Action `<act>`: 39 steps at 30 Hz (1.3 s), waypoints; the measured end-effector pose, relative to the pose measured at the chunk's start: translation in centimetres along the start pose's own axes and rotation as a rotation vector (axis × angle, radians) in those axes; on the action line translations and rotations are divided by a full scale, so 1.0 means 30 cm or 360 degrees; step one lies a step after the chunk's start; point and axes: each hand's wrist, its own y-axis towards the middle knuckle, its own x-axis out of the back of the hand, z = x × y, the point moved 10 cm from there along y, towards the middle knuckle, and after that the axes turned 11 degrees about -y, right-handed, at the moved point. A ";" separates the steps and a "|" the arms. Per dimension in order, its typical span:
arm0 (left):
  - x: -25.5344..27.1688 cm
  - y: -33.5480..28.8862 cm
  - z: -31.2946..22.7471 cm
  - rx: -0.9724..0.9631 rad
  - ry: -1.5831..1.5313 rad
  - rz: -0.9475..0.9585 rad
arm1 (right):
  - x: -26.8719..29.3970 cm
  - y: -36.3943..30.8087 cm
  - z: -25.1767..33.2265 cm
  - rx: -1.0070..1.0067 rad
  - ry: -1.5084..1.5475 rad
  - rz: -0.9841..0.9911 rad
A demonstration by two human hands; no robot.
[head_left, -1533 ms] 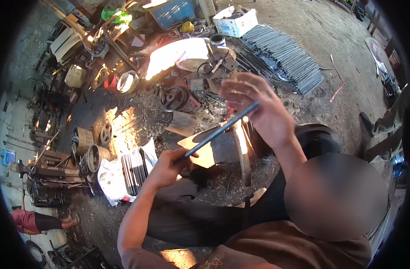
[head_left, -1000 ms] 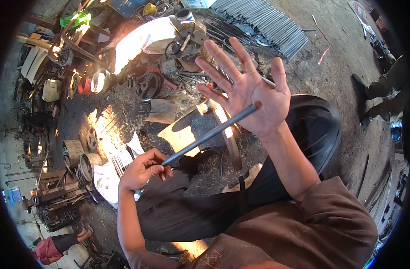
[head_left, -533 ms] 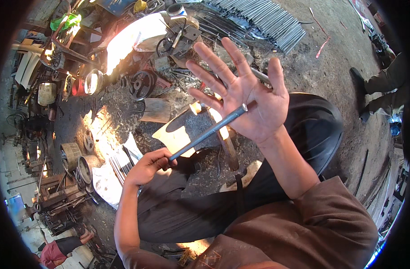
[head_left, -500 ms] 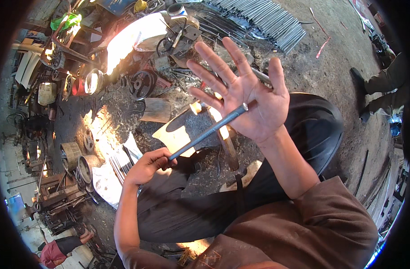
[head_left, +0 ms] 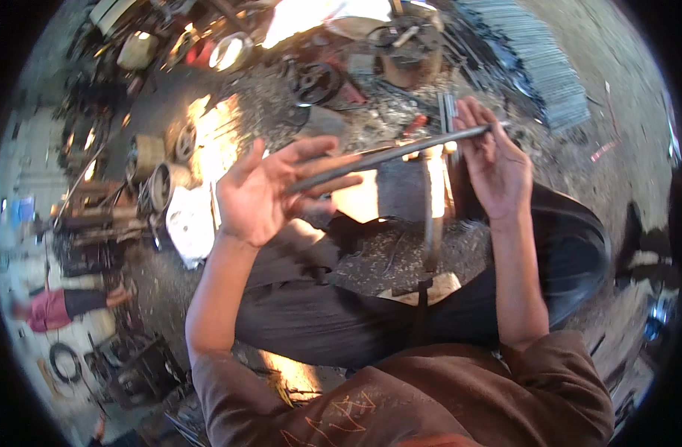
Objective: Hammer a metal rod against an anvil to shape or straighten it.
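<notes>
A straight grey metal rod (head_left: 389,158) slants across the space above my lap, its right end higher in the picture. At that end, my right hand (head_left: 501,175) has its thumb and fingers closed on the rod. My left hand (head_left: 253,197) is open, its fingers spread and slightly blurred. The rod's left end lies in front of those fingers, close to the palm; whether it touches them I cannot tell. Beneath the rod, an upright-looking wooden piece (head_left: 433,223) stands between my crossed legs, beside a dark flat surface (head_left: 401,190).
A large bundle of metal rods (head_left: 546,67) lies at the upper right. A spoked pulley wheel (head_left: 316,82) and a block with tools on it (head_left: 412,56) are farther off. Cylindrical drums (head_left: 162,186) and a white sack (head_left: 190,223) sit at left. A person (head_left: 54,307) is at far left.
My right hand has gone from open to closed on the rod's right end. My left hand has let go of the other end and spread its fingers. The view has shifted.
</notes>
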 end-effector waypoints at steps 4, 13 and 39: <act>-0.064 -0.038 -0.045 -0.0236 -0.0163 0.0161 | 0.056 0.013 -0.032 -0.0119 -0.0116 0.0080; -0.118 -0.113 -0.032 -0.0594 0.0572 0.0018 | 0.104 -0.002 -0.192 -0.0361 -0.0002 0.0033; 0.310 0.111 0.055 -0.1210 0.2221 -0.1110 | 0.360 -0.018 -0.198 -0.0459 -0.3925 -0.0074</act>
